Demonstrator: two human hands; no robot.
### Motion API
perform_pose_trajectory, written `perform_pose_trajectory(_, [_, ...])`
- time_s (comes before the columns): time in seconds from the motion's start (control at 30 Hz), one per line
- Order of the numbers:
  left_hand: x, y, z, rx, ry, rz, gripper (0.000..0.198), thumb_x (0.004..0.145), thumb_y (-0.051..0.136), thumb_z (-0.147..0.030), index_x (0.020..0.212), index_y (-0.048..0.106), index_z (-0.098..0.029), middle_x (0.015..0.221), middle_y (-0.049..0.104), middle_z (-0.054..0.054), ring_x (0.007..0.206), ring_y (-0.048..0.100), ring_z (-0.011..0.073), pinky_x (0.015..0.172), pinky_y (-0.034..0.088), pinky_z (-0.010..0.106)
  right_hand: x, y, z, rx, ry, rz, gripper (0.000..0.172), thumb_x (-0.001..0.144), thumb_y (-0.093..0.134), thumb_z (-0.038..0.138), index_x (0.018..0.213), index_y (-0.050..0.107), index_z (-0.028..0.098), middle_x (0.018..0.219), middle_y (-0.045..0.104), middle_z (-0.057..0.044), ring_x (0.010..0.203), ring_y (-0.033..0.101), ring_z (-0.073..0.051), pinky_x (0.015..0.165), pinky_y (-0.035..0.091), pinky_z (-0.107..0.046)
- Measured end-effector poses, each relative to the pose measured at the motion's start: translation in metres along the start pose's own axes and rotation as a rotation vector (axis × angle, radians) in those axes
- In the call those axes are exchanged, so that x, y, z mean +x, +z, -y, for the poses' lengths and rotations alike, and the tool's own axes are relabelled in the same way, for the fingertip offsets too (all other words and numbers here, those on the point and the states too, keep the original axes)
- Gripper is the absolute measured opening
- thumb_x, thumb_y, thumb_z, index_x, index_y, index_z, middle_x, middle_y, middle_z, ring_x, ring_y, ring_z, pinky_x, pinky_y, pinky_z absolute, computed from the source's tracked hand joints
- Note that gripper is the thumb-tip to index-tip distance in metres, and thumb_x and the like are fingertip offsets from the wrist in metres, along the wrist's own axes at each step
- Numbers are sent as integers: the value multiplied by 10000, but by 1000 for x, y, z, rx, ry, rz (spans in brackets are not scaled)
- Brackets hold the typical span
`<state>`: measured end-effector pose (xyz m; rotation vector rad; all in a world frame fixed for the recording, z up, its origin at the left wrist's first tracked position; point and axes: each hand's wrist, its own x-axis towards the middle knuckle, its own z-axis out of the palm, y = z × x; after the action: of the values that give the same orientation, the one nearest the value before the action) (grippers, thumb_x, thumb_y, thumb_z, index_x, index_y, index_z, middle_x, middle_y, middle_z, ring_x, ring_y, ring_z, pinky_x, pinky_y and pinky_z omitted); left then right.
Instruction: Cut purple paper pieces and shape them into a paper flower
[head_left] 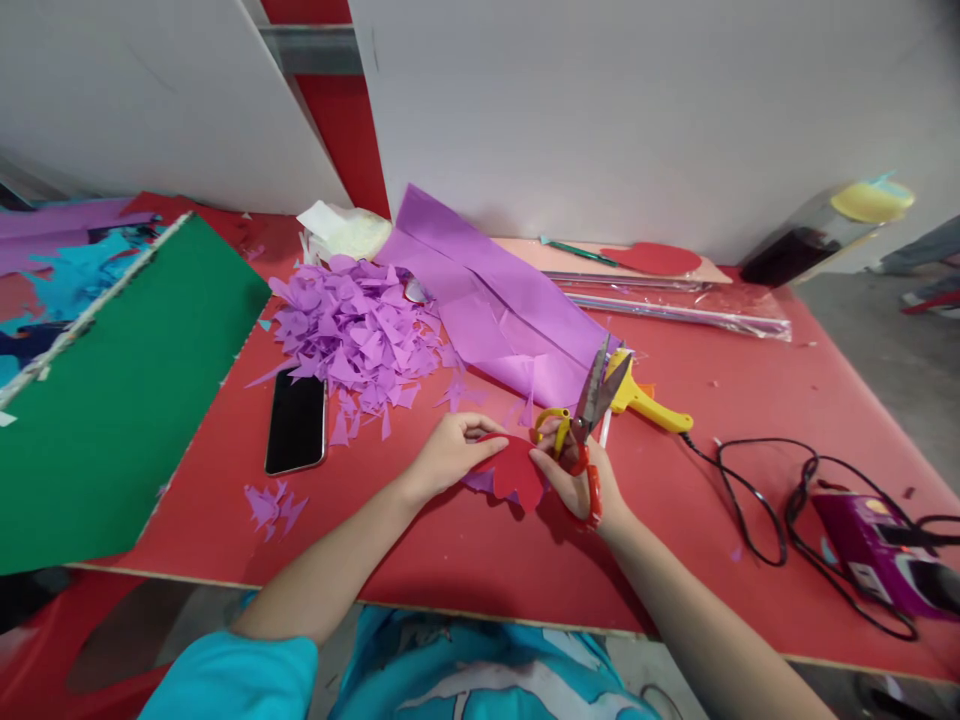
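Note:
My left hand (454,452) is closed, pinching the left edge of a scalloped red paper cutout (519,470) between thumb and fingers. Purple paper (478,481) peeks out from beneath the cutout. My right hand (574,478) has its thumb on the cutout's right edge. Hooked on that same hand are scissors (594,405) with one yellow and one red handle loop. Their blades point up and away from me, a little apart, with nothing between them. Just past the cutout lies a large folded purple sheet (487,290).
Purple scraps (360,325) are heaped beside a phone (297,421). A green board (142,400) covers the left side. At right lie a yellow glue gun (649,402), its black cord and a purple power box (874,550). A dark-filled bottle (802,245) stands at the back right.

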<state>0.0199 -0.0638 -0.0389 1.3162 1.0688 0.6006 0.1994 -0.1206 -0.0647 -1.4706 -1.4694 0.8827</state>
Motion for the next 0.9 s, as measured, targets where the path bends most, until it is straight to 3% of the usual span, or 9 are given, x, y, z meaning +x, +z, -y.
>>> perform_pose_trajectory(0.17, [-2,-1,-5,46,-9,14,118,686,637,-239,723,642,-127,727,660,34,683,602,137,681,458,252,-1,1,-2,3,11,-20,201,771,575,284,923,468,209,670,587,10,602,584,-156,599,493,-303])
perform_pose_trajectory(0.33, [-3,1,-4,-65,-72,71,102,646,637,-204,676,567,-136,729,634,19,691,604,132,671,456,244,-2,2,0,-52,7,-5,190,760,569,274,906,468,205,663,589,14,601,595,-158,606,504,-300])
perform_pose_trajectory(0.5, [-3,5,-1,-117,-97,110,164,646,652,-222,711,520,-148,668,602,-13,612,579,114,580,429,215,-2,1,3,-104,-16,-7,152,755,565,248,871,474,213,654,598,15,616,601,-165,639,505,-309])
perform_pose_trajectory(0.63, [-3,5,-2,-135,-128,131,179,681,639,-223,819,555,-145,731,648,10,620,601,121,578,448,222,-1,-1,2,-119,-53,-9,132,762,564,255,860,484,215,656,594,16,630,599,-164,655,498,-309])
perform_pose_trajectory(0.9, [-2,-1,-4,86,-2,120,110,728,601,-202,803,646,-136,826,693,47,750,639,158,682,486,254,-1,-2,3,-33,23,1,207,759,585,284,916,473,209,693,605,-1,635,601,-174,631,496,-317])
